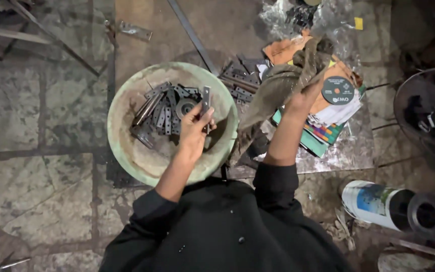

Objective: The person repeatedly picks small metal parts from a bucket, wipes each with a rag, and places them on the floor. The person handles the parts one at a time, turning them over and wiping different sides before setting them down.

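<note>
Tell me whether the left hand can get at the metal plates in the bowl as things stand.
Probably yes, once freed: the left hand hangs right over the bowl, nothing covering the metal plates, but it already grips a metal strip.

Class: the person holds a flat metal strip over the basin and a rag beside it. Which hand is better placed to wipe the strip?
Probably the right hand: it holds the rag, while the left hand pinches the metal strip upright over the basin.
</note>
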